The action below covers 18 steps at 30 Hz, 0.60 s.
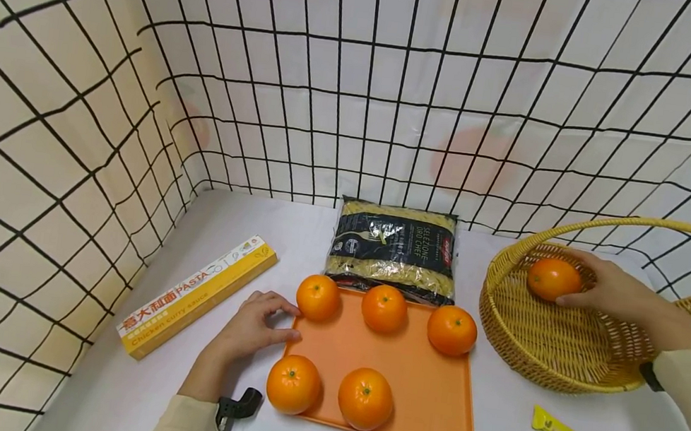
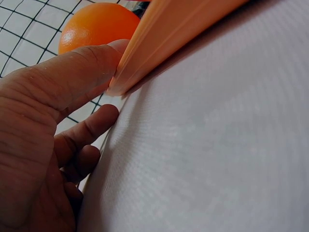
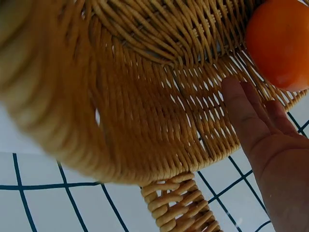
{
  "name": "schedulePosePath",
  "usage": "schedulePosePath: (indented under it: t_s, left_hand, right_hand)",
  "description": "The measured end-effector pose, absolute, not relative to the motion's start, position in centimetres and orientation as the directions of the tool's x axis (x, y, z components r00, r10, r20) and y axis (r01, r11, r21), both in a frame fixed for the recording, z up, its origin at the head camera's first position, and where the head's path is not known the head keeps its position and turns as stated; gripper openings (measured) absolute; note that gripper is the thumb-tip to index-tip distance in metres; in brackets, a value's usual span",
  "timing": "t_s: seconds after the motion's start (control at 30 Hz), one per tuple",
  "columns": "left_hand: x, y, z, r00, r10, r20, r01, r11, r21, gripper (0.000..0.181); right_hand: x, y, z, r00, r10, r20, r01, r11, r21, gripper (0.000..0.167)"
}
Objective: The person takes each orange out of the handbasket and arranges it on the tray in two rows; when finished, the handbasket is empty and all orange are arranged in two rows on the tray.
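My left hand [image 1: 254, 326] touches the left rim of an orange tray [image 1: 420, 402]; its thumb lies against the rim in the left wrist view, the other fingers loosely bent. Several oranges sit on the tray: three along the far side, including an orange [image 1: 384, 309] in the middle, and two at the near side, one of them an orange [image 1: 366, 399]. Inside a wicker basket [image 1: 551, 345] at the right, my right hand [image 1: 615, 292] reaches beside another orange [image 1: 553, 280]. The right wrist view shows its fingers extended, with a gap between the nearest fingertip and this orange [image 3: 282, 46].
A bag of pasta [image 1: 393, 246] lies behind the tray. At the left is a long yellow pasta box [image 1: 198, 298]. A small yellow packet [image 1: 554, 429] lies in front of the basket, whose tall handle [image 1: 639, 222] arches over it. Black wire grid [image 1: 365, 97] encloses the table.
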<state>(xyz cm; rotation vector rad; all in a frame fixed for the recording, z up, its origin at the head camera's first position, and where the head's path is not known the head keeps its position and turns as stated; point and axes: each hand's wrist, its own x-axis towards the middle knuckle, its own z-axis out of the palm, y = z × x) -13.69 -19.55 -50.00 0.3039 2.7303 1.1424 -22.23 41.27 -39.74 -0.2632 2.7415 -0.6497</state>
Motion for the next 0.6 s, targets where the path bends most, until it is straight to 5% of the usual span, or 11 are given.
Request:
schedulePosePath:
  t_s: [0.6]
  left_hand:
    - [-13.67, -19.54, -50.05, -0.966, 0.246, -0.082, 0.113, 0.682, 0.722, 0.031]
  right_hand:
    - [-22.89, 41.05, -40.44, -0.94, -0.218, -0.263, -0.096, 0.908, -0.408, 0.104]
